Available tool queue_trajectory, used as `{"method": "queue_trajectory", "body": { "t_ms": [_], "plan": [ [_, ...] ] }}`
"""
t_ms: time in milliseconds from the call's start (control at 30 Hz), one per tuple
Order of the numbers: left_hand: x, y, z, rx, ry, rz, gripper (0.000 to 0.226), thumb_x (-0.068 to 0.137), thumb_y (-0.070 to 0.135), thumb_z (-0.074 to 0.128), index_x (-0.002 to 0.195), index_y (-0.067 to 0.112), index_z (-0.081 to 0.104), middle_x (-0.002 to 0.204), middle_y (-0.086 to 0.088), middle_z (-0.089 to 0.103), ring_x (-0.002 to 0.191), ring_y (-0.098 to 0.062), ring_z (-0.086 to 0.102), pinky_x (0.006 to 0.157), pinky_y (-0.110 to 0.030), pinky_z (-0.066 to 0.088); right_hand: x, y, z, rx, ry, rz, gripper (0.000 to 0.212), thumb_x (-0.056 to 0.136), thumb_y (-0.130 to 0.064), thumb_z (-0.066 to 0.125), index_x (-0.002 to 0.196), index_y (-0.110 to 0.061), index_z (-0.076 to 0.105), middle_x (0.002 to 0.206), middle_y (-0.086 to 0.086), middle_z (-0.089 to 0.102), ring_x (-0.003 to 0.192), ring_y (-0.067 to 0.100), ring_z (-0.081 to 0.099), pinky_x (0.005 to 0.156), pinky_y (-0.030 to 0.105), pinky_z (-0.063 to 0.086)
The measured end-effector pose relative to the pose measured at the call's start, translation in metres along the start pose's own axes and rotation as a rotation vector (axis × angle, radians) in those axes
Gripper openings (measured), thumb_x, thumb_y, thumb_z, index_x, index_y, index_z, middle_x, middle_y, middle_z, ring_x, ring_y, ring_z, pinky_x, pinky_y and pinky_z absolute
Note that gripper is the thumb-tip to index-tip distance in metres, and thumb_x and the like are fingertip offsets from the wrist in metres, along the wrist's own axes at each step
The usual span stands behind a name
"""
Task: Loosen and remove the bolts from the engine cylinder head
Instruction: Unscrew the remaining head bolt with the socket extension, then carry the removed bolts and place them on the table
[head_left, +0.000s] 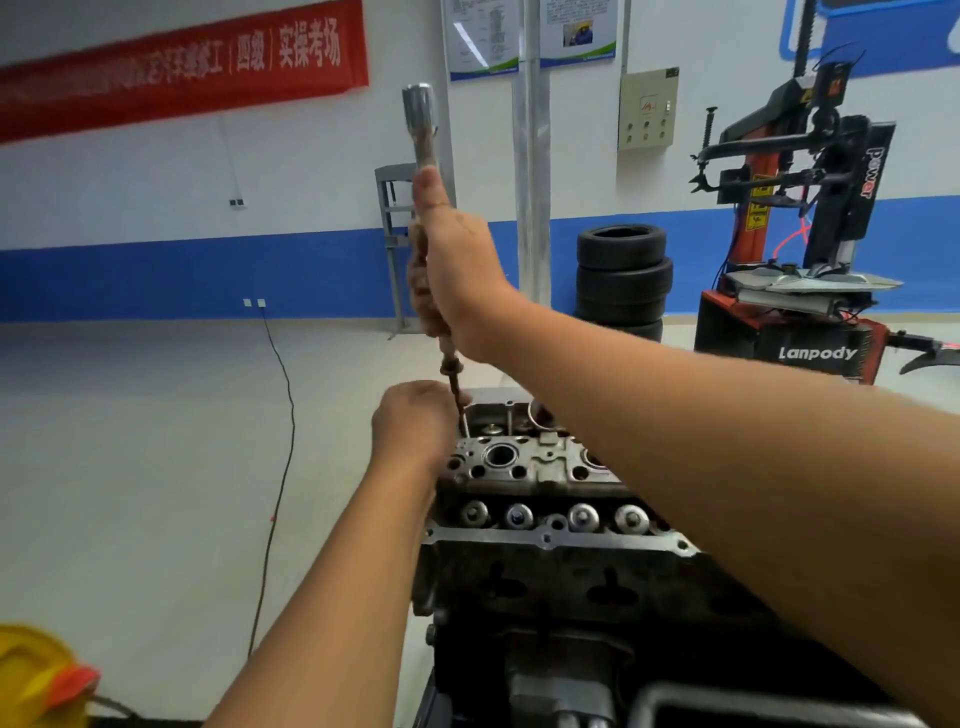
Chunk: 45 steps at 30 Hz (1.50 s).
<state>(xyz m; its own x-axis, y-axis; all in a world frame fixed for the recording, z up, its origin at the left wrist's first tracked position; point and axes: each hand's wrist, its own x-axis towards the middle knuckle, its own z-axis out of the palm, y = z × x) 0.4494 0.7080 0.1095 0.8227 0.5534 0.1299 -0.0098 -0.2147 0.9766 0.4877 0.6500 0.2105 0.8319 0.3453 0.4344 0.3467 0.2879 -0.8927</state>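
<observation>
While right hand (457, 265) grips wrench (422, 130), left hand (413, 421) steadies bolt (457, 395).

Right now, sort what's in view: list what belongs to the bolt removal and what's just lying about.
Job:
right hand gripping the long tool
left hand at the tool's lower end
cylinder head

Lying about:
stacked tyres
tyre changer
red banner
floor cable

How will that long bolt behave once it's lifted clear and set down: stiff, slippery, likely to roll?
The bolt looks like a straight, thin steel rod, so probably stiff and heavy for its width. Its dark, grimy shank may be oily, hence slippery in the left hand. Being round, it would likely roll if laid on the head; the collar might slow it.
</observation>
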Motion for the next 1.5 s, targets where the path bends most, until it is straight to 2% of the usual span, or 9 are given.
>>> {"method": "queue_trajectory", "body": {
  "t_ms": [100,233,367,500,767,1000,1167,1333,1500],
  "plan": [
    [-0.006,0.002,0.001,0.160,-0.175,0.146,0.026,0.095,0.011,0.055,0.089,0.024,0.078,0.090,0.011,0.071,0.084,-0.009,0.063,0.063,-0.026,0.048,0.011,-0.033,0.004,-0.039,-0.008,-0.001,0.060,0.101,-0.070,0.039,0.063,-0.025,0.031,0.053,-0.001,0.029,0.041,0.014,0.022,0.044,0.024,0.021],
    [-0.018,0.007,0.008,0.495,-0.201,0.469,0.018,0.106,0.023,0.056,0.097,0.025,0.072,0.091,0.007,0.072,0.089,-0.013,0.063,0.074,-0.028,0.048,0.008,-0.056,-0.017,-0.047,0.074,-0.001,0.061,0.100,-0.072,0.040,0.063,-0.024,0.032,0.052,-0.002,0.031,0.042,0.015,0.023,0.044,0.025,0.022],
    [-0.038,0.040,0.021,0.227,-0.206,0.518,0.024,0.105,0.022,0.061,0.086,0.036,0.064,0.085,0.010,0.072,0.079,-0.003,0.067,0.064,-0.014,0.047,-0.009,-0.096,-0.064,0.075,0.222,-0.020,0.061,0.096,-0.077,0.042,0.066,-0.024,0.036,0.053,-0.003,0.031,0.044,0.015,0.021,0.047,0.025,0.020],
    [-0.076,0.083,0.054,-0.004,-0.324,0.542,0.023,0.100,0.017,0.070,0.084,0.034,0.066,0.080,0.005,0.075,0.077,-0.011,0.074,0.076,-0.031,0.061,-0.057,-0.145,-0.135,0.027,0.346,0.028,0.060,0.095,-0.078,0.043,0.080,-0.020,0.044,0.054,-0.003,0.035,0.044,0.014,0.025,0.047,0.023,0.023],
    [-0.247,0.147,0.205,-0.129,-0.737,0.566,0.008,0.099,0.015,0.072,0.092,0.017,0.069,0.077,-0.008,0.077,0.056,-0.016,0.068,0.049,-0.026,0.050,-0.263,-0.215,-0.283,-0.271,0.587,0.174,0.056,0.099,-0.071,0.046,0.093,-0.016,0.050,0.055,0.000,0.038,0.044,0.015,0.028,0.045,0.023,0.025],
    [-0.460,0.140,0.342,0.114,-1.146,0.556,0.014,0.093,0.017,0.075,0.081,0.011,0.072,0.078,-0.014,0.072,0.075,-0.031,0.074,0.062,-0.034,0.056,-0.481,-0.304,-0.432,-0.383,0.995,0.280,0.039,0.105,-0.056,0.046,0.090,-0.020,0.048,0.058,-0.002,0.038,0.044,0.012,0.030,0.045,0.023,0.024],
    [-0.581,0.127,0.417,0.237,-1.255,0.533,0.012,0.093,0.021,0.079,0.097,0.012,0.073,0.086,-0.009,0.070,0.077,-0.024,0.069,0.066,-0.034,0.061,-0.626,-0.357,-0.529,-0.399,1.278,0.466,0.032,0.109,-0.039,0.040,0.082,-0.023,0.040,0.053,-0.004,0.036,0.036,0.009,0.034,0.035,0.018,0.029],
    [-0.648,0.115,0.484,0.407,-1.162,0.681,0.019,0.091,0.023,0.080,0.105,0.012,0.074,0.097,-0.007,0.069,0.080,-0.020,0.065,0.056,-0.030,0.052,-0.731,-0.337,-0.583,-0.214,1.468,0.516,0.029,0.109,-0.027,0.040,0.081,-0.020,0.041,0.046,-0.003,0.038,0.033,0.010,0.039,0.036,0.015,0.036],
    [-0.674,0.074,0.508,0.465,-1.274,0.741,0.057,0.081,0.073,0.072,0.083,0.016,0.069,0.082,-0.001,0.065,0.074,-0.017,0.062,0.056,-0.032,0.046,-0.770,-0.291,-0.607,-0.048,1.610,0.449,0.023,0.107,-0.021,0.040,0.085,-0.019,0.042,0.052,0.000,0.041,0.037,0.013,0.040,0.039,0.019,0.037]
  ]
}}
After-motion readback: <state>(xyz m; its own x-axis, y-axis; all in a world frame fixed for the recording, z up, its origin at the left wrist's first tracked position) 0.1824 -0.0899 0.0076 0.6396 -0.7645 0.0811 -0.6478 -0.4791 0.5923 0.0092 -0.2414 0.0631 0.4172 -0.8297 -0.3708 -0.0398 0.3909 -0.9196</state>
